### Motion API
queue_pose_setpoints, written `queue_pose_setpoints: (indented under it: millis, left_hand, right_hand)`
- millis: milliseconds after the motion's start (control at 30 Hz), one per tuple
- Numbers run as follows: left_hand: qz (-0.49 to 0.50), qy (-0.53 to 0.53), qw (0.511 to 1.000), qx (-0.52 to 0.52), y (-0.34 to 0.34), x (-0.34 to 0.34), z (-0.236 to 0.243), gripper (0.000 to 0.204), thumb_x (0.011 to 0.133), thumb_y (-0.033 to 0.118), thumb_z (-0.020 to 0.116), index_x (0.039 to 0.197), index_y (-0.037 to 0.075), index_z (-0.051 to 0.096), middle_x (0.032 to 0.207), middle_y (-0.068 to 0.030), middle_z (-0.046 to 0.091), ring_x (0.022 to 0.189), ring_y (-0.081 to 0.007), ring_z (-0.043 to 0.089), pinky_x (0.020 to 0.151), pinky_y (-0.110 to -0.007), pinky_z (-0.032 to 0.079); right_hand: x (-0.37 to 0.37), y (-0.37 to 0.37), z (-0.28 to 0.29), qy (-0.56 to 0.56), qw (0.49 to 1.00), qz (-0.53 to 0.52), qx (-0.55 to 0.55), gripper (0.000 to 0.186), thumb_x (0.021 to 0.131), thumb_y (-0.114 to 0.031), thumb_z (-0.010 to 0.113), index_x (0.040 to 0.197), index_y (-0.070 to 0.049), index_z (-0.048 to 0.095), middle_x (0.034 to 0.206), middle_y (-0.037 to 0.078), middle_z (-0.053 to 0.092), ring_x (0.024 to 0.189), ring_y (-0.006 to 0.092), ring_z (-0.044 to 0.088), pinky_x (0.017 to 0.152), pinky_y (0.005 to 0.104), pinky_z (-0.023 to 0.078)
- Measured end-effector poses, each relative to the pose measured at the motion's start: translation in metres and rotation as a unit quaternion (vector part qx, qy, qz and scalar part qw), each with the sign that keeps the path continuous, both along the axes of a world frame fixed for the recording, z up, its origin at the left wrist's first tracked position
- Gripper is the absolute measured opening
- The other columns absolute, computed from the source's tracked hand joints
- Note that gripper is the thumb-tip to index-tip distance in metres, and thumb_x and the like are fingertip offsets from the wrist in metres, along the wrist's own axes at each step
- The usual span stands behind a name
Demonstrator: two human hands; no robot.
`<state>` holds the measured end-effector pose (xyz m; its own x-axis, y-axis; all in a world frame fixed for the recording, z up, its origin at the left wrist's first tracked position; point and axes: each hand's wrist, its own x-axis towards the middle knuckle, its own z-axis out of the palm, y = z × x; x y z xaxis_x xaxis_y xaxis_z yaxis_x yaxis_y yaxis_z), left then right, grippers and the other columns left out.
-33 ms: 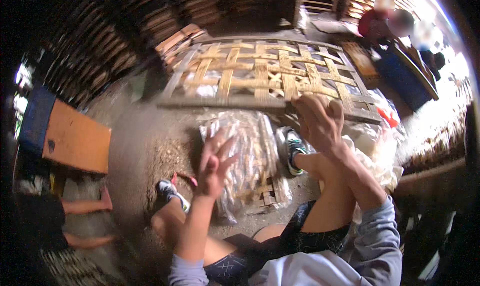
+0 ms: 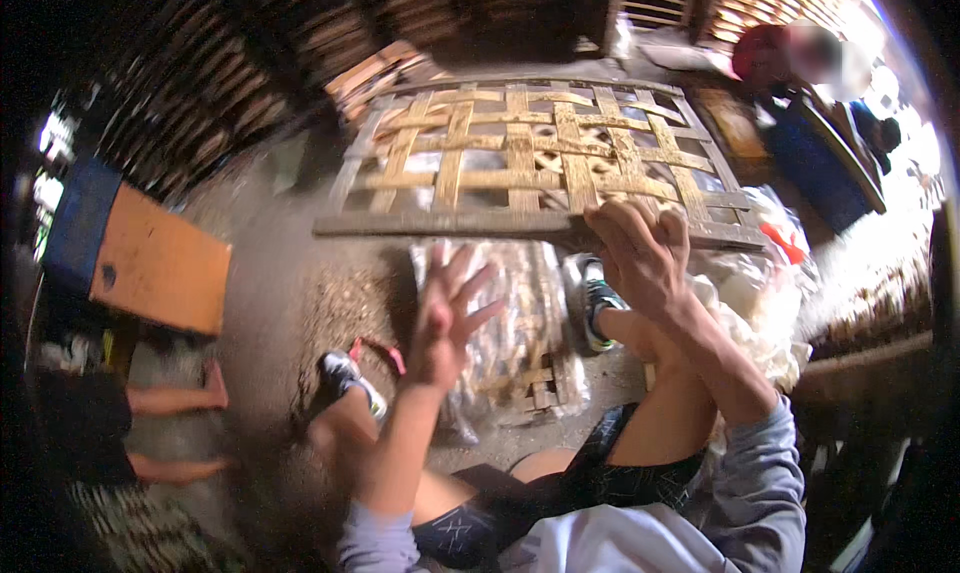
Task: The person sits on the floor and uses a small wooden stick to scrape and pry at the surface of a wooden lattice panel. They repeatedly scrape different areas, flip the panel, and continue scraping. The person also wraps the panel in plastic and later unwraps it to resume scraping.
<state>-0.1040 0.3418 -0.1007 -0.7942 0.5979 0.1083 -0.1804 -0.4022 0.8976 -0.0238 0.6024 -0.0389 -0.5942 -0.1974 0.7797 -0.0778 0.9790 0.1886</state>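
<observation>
A large wooden frame (image 2: 470, 225) spans the middle of the view, with wide flat tan strips (image 2: 521, 153) woven across it in an open lattice. My right hand (image 2: 645, 253) is closed round its near rail, right of centre. Lower and to the left, my left hand (image 2: 450, 318) hangs in the air with its fingers spread, slightly blurred, and holds nothing. Beneath it on the ground lies a flat bundle (image 2: 510, 348) in clear plastic, with woven strips showing through.
An orange and blue box-like piece (image 2: 165, 258) stands at left, near another person's bare legs (image 2: 180, 401). Crumpled pale plastic (image 2: 745, 303) lies by my right knee. A pink strap (image 2: 385, 351) rests near my left shoe (image 2: 350, 378). A dark blue panel (image 2: 820, 163) and other people are at far right.
My left hand has moved a little up and to the right, its fingers more spread. My right hand keeps its hold on the rail. The whole view has shifted slightly.
</observation>
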Motion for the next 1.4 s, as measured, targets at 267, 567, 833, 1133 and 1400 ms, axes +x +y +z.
queue_pose_setpoints:
  millis: [267, 567, 833, 1133, 1400]
  left_hand:
    - [0.103, -0.256, 0.949, 0.153, -0.009, -0.013, 0.022, 0.063, 0.090, 0.019, 0.057, 0.150, 0.010, 0.039, 0.136, -0.0137, 0.057, 0.120, -0.0289, 0.058, 0.103, -0.045, 0.048]
    - [0.251, -0.116, 0.936, 0.216, -0.102, -0.060, 0.033, 0.097, 0.076, 0.013, 0.057, 0.163, 0.021, 0.015, 0.161, -0.0142, 0.033, 0.145, -0.0346, 0.036, 0.113, -0.063, 0.036]
    - [0.483, -0.030, 0.868, 0.110, -0.146, -0.049, 0.049, 0.100, 0.070, 0.018, 0.054, 0.163, 0.019, 0.015, 0.162, -0.0152, 0.030, 0.149, -0.0370, 0.030, 0.115, -0.070, 0.028]
    - [0.554, -0.001, 0.831, 0.044, -0.159, -0.043, 0.056, 0.099, 0.073, 0.012, 0.054, 0.163, 0.025, 0.017, 0.164, -0.0182, 0.022, 0.153, -0.0360, 0.022, 0.120, -0.067, 0.020]
    - [0.568, -0.017, 0.822, 0.047, -0.162, -0.060, 0.058, 0.095, 0.074, 0.011, 0.053, 0.162, 0.023, 0.019, 0.162, -0.0173, 0.030, 0.151, -0.0386, 0.025, 0.120, -0.067, 0.017]
  right_hand:
    - [-0.022, -0.056, -0.034, -0.156, 0.977, 0.148, 0.018, 0.043, 0.075, -0.019, 0.074, 0.118, -0.017, 0.069, 0.124, 0.001, 0.062, 0.106, 0.0132, 0.062, 0.086, 0.0395, 0.040]
    - [0.040, 0.106, -0.063, 0.003, 0.875, -0.061, -0.481, 0.031, 0.103, -0.017, 0.058, 0.130, -0.001, 0.060, 0.131, 0.013, 0.063, 0.109, 0.0218, 0.064, 0.098, 0.0355, 0.050]
    - [0.267, 0.043, -0.336, -0.383, 0.679, -0.340, -0.526, 0.033, 0.101, -0.020, 0.057, 0.128, -0.002, 0.059, 0.118, 0.015, 0.065, 0.110, 0.0213, 0.060, 0.095, 0.0381, 0.048]
    - [0.305, -0.019, -0.414, -0.427, 0.564, -0.367, -0.604, 0.033, 0.101, -0.023, 0.057, 0.126, -0.002, 0.061, 0.121, 0.018, 0.065, 0.115, 0.0251, 0.060, 0.096, 0.0394, 0.049]
    - [0.289, -0.044, -0.431, -0.422, 0.543, -0.364, -0.628, 0.034, 0.100, -0.025, 0.057, 0.125, -0.002, 0.062, 0.124, 0.019, 0.065, 0.120, 0.0284, 0.059, 0.097, 0.0405, 0.049]
